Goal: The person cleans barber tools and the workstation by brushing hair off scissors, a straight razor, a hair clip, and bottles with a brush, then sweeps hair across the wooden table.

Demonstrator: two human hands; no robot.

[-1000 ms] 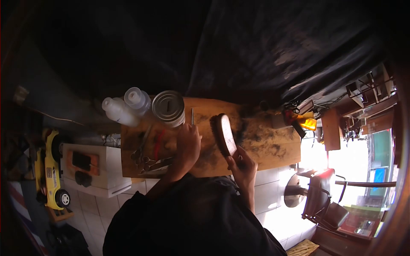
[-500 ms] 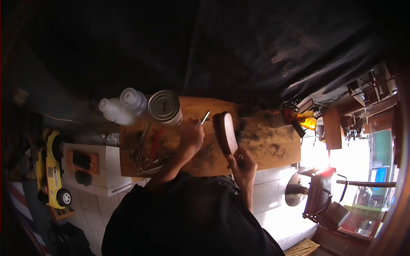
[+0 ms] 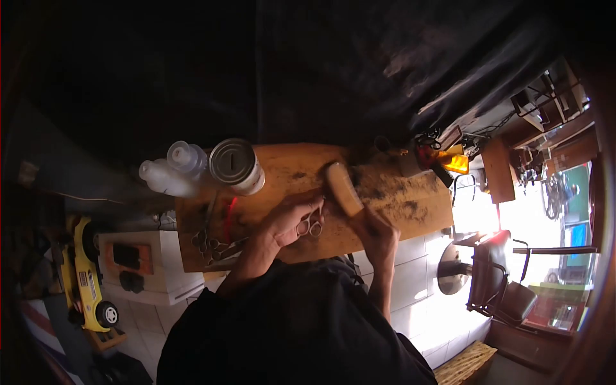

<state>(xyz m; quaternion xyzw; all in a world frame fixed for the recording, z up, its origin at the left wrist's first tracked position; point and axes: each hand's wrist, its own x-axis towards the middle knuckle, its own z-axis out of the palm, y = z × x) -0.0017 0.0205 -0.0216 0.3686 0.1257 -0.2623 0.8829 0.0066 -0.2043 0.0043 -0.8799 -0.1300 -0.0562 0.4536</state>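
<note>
My left hand (image 3: pixel 290 219) is closed around a pair of metal scissors (image 3: pixel 310 227), whose finger rings stick out toward me; the blades are hidden. Wrapped around one end of a brush (image 3: pixel 344 188) is my right hand (image 3: pixel 377 235). The brush has a smooth, pale brown back, and its dark bristles barely show on the left side. It is above the wooden tabletop (image 3: pixel 285 163), just right of the scissors. Several more scissors (image 3: pixel 204 242) lie at the table's left end, beside a red object (image 3: pixel 229 217).
A tin can (image 3: pixel 235 165) and two translucent bottles (image 3: pixel 186 159) stand at the back left. Dark hair-like clippings (image 3: pixel 407 206) cover the table's right half. A white cabinet (image 3: pixel 176 256), a yellow toy car (image 3: pixel 86 276) and a barber chair (image 3: pixel 494 276) flank the table.
My left hand has turned over, so the scissors' rings show where a thin metal tip did before. My right hand has moved slightly right and tilted the brush. The view has shifted a little.
</note>
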